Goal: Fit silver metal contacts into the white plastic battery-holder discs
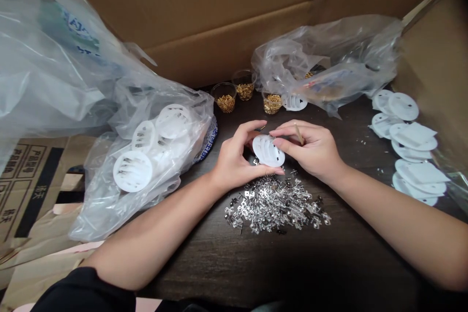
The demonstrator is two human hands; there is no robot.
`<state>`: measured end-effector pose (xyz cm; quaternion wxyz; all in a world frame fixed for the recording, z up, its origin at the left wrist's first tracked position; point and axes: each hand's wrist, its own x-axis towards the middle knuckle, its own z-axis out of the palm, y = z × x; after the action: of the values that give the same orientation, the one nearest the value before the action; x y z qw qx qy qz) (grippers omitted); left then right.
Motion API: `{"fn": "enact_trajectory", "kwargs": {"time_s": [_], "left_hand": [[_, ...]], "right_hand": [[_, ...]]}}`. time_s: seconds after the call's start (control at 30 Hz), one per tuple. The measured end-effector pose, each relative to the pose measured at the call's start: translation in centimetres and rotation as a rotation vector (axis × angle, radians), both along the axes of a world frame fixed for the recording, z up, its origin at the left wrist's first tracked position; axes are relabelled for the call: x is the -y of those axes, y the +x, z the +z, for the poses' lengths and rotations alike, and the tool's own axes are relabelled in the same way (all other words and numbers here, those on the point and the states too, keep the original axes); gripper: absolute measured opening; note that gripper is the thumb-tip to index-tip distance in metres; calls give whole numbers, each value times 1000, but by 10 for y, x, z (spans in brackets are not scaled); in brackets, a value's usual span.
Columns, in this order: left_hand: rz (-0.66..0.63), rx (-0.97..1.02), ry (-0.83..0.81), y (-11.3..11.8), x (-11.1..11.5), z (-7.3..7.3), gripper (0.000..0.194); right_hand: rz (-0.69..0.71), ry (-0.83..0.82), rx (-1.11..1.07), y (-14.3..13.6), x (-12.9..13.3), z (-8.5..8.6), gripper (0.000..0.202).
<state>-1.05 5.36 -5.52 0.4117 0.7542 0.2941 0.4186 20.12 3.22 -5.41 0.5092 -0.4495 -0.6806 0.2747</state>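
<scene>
A round white plastic disc [268,151] with raised ribs and small dark slots is tilted between my hands. My left hand [239,156] grips its lower left edge, thumb below and fingers curled behind. My right hand [307,146] pinches the disc's upper right edge with thumb and index finger. A thin tan stick [299,134] pokes out between the right fingers. Beneath both hands lies a heap of small silvery metal clips and screws [274,207]. What sits under my right fingertips is hidden.
Clear cups with brass-coloured pins [225,102] stand behind my hands. At left, a plastic bag [171,165] holds discs fitted with metal parts. Stacked white discs [413,136] lie at right. Another crumpled bag [329,63] rests by the cardboard wall [219,14].
</scene>
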Motion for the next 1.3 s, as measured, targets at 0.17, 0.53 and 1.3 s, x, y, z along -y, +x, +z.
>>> {"fn": "enact_trajectory", "kwargs": {"time_s": [0.17, 0.53, 1.3], "left_hand": [[18, -7, 39, 0, 1, 2, 96], [18, -29, 86, 0, 1, 1, 94], [23, -27, 102, 0, 2, -1, 94]], "right_hand": [[-30, -29, 10, -1, 0, 0, 15], [-27, -7, 53, -2, 1, 3, 13], [4, 15, 113, 0, 2, 9, 8]]}}
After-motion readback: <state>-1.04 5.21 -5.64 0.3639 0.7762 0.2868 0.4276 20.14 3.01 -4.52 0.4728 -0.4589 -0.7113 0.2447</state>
